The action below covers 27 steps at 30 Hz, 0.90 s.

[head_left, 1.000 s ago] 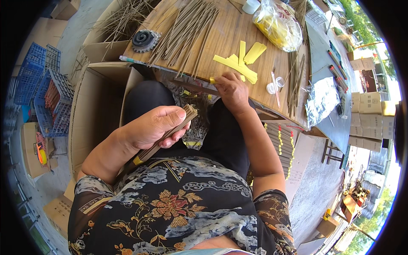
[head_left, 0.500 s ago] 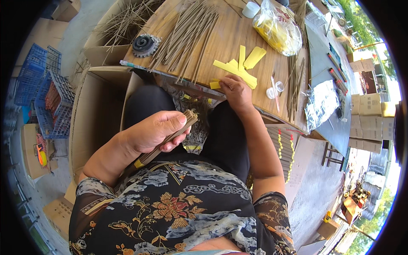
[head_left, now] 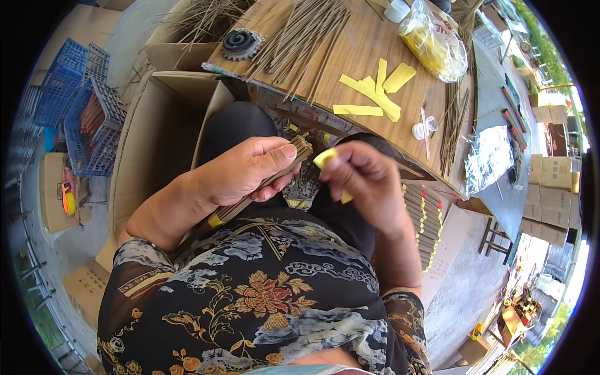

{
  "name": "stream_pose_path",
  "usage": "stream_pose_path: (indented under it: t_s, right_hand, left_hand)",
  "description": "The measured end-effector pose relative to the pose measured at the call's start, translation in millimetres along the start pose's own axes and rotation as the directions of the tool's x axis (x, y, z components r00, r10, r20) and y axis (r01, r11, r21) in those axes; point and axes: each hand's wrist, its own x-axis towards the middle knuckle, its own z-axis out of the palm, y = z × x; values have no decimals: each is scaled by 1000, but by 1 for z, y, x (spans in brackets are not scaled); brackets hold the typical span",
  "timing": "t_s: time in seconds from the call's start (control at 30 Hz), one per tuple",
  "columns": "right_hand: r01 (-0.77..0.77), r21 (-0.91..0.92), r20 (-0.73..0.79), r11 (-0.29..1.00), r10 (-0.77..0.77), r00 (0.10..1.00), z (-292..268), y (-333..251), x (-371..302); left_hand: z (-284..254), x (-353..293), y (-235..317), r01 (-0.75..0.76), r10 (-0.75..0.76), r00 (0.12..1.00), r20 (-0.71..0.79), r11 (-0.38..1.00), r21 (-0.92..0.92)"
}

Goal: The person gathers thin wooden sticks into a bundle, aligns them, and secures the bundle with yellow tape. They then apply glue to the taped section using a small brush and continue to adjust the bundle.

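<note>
My left hand point(head_left: 256, 167) is wrapped round a bundle of thin brown sticks point(head_left: 302, 147), held slanting over my lap. A yellow band point(head_left: 216, 220) circles the bundle's lower end. Close to its upper end, my right hand point(head_left: 365, 178) pinches a yellow paper strip point(head_left: 325, 157), which curls around the fingers; the hand is slightly blurred. On the wooden table point(head_left: 325, 69) beyond lie more yellow paper strips point(head_left: 375, 94), one of them near the front edge. A spread of loose brown sticks point(head_left: 300, 47) lies to their left.
A black coiled piece point(head_left: 240, 44) sits at the table's left corner. A plastic bag of yellow material point(head_left: 434, 44) and small clear dishes point(head_left: 425, 128) are on the right. An open cardboard box point(head_left: 150, 137) stands left of my legs, with blue crates point(head_left: 94, 128) beyond. Finished-looking banded bundles point(head_left: 422, 219) lie at right.
My right hand has left the table edge and come back toward the bundle with a yellow paper strip. My left hand keeps its hold, and the view has shifted somewhat.
</note>
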Motion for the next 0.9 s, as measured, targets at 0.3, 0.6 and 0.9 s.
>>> stream_pose_path:
  t_s: [0.3,0.6,0.9]
  right_hand:
    - [-17,6,-82,1000,17,996,33,0,-12]
    - [142,-383,-134,913,-208,969,40,-1,-19]
    - [155,-182,-51,971,-167,985,31,9,-11]
  left_hand:
    - [21,-21,-2,-113,115,993,-6,989,99]
    - [21,-28,-16,-177,175,984,43,983,50]
    - [21,-29,-20,-179,185,981,57,980,-91]
